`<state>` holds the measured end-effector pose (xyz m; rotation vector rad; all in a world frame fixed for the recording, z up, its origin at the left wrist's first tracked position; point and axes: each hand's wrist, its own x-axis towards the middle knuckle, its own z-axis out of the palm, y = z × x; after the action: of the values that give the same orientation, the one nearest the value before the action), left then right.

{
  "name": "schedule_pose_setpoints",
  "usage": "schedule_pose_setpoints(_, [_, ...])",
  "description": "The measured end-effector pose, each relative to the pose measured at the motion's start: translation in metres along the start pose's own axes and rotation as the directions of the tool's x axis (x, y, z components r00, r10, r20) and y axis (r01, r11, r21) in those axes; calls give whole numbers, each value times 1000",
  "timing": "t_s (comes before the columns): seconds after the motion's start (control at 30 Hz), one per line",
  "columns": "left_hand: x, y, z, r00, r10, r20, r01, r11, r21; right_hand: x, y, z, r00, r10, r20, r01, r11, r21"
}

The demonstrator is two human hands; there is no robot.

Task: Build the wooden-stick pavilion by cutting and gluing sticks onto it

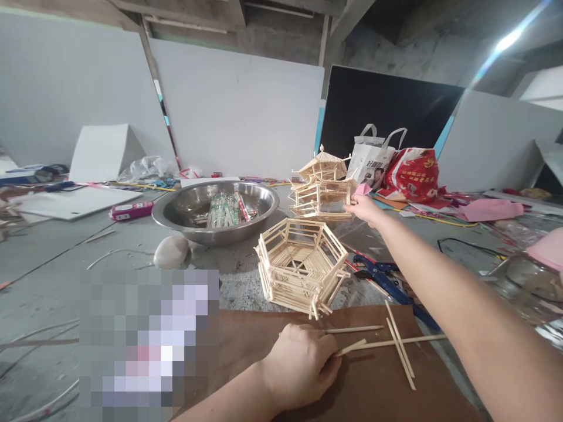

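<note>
Stick tower (323,164) behind the stick frame (303,255)
Basin (211,235) left of both, bags (411,176) behind on the right, pliers (382,276) right of the stick frame; in front, loose sticks (396,343) on a sheet (365,390).

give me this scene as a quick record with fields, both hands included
left hand: curled over the brown sheet, at the end of a light stick; grip unclear
right hand: reaching out, fingers at the right edge of the roofed stick model
nearer model: open-topped hexagonal stick frame
tool: blue-handled pliers, right of the frame
container: metal basin with packets inside
background: red bag
</note>
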<state>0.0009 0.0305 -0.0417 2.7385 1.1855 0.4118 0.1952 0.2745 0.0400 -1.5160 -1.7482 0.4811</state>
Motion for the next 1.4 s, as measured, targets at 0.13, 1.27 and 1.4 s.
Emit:
schedule_pose_setpoints(0.13, [0, 0, -1, 1000, 3, -4, -3, 1000, -3, -2, 4, -2, 1000, -7, -19, 6, 999, -35])
schedule_pose_setpoints(1.27, [2, 1, -3, 1000, 13, 3, -13, 1000, -26, 5, 4, 2, 993, -73, -95, 63, 992, -110])
schedule_pose_setpoints(1.4, [3, 0, -4, 1000, 20, -8, -20, 999, -28, -2, 1, 7, 990, -105, -90, 92, 986, -141])
